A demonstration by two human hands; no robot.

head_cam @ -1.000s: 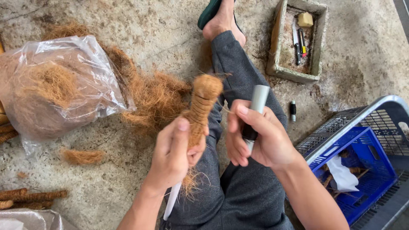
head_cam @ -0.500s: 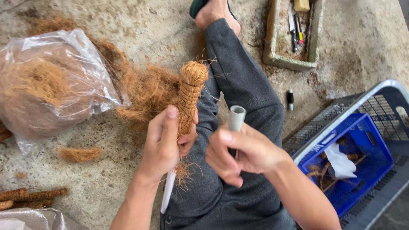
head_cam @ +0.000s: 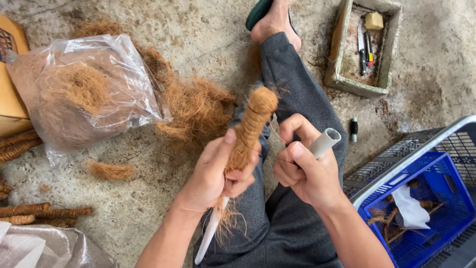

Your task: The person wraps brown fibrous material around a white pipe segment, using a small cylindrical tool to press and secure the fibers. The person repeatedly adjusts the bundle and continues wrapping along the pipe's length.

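Coir: brown coconut fibre covered the fibre-wrapped stick [head_cam: 250, 126], bound round it in coils from its shaggy top down to the left hand.
Landmark: the person's grey-trousered leg [head_cam: 292, 84], stretched out over the concrete floor [head_cam: 208, 30].
Fibre-wrapped stick: it stood tilted just above the leg, its bare white lower end [head_cam: 208, 238] poking out below the hand.
Left hand: the left hand [head_cam: 218, 171] was closed round the stick's middle, fingers [head_cam: 243, 176] curled over the fibre and thumb laid along it.
Right hand: the right hand [head_cam: 305, 171], over the leg to the right of the stick, gripped a short grey tube [head_cam: 325, 141], fingers pressed together round it with the open end sticking out.
Handling, as judged: the stick looked light and stiff at the core, soft and springy on the surface; the rough fibre should not slip but could shed or unwind at the loose tuft below the hand.
Where to hold, as judged: the tightly coiled middle seemed the firmest place, or the bare white end; the frayed top looked poor for gripping.
Tube, as judged: smooth, rigid and light, best held along its side.
Left of the leg: a loose coir pile [head_cam: 198, 109] and a clear bag of coir [head_cam: 79, 94].
Right of the leg: a concrete tray [head_cam: 337, 54] holding small tools, and a blue crate [head_cam: 446, 198].
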